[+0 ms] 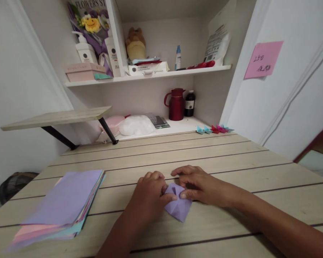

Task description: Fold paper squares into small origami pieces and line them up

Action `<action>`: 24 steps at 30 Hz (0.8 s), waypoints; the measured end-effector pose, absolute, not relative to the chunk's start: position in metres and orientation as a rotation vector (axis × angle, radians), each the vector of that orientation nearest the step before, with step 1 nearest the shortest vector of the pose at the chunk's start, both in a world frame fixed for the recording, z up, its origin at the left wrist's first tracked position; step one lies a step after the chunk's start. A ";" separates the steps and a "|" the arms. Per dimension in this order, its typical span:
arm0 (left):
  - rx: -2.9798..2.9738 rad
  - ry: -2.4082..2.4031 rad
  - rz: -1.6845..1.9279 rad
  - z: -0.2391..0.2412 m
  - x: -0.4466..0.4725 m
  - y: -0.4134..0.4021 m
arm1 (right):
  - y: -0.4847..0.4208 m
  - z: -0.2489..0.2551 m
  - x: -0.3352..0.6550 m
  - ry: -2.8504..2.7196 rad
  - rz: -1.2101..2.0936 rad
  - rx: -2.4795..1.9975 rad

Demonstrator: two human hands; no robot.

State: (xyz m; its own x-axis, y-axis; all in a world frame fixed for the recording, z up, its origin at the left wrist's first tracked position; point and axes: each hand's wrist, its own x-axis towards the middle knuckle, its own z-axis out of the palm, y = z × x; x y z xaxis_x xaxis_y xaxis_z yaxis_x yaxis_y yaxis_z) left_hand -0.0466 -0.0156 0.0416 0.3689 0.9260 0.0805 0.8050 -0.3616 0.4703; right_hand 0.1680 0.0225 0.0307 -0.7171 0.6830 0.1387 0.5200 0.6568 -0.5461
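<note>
A small folded piece of purple paper [178, 207] lies on the wooden table [231, 157] in front of me. My left hand [150, 195] rests on its left side, fingers curled, the thumb pressing down on the paper. My right hand [197, 186] comes in from the right, its thumb and fingers pinching the paper's upper edge. Both hands touch the same piece and hide its top part.
A stack of coloured paper sheets [64, 204], purple on top, lies at the left. Several small folded paper figures [214, 129] sit at the table's far edge. Behind are a red jug [176, 104], a dark bottle [190, 103], shelves and a raised wooden board [59, 117].
</note>
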 end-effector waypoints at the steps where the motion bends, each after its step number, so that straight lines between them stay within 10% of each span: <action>1: 2.278 1.529 0.479 0.042 -0.046 -0.015 | 0.022 0.030 0.167 -2.545 0.666 -0.950; 24: 2.324 1.564 0.553 0.027 -0.039 -0.015 | 0.023 0.036 0.171 -2.576 0.605 -1.023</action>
State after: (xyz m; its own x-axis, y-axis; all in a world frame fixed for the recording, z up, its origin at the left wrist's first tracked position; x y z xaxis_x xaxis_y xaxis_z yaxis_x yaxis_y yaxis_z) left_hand -0.0394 -0.0146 0.0272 0.3388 0.9281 0.1542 0.8187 -0.3716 0.4377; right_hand 0.1709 0.0234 0.0361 -0.7001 0.7035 0.1222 0.5756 0.6574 -0.4863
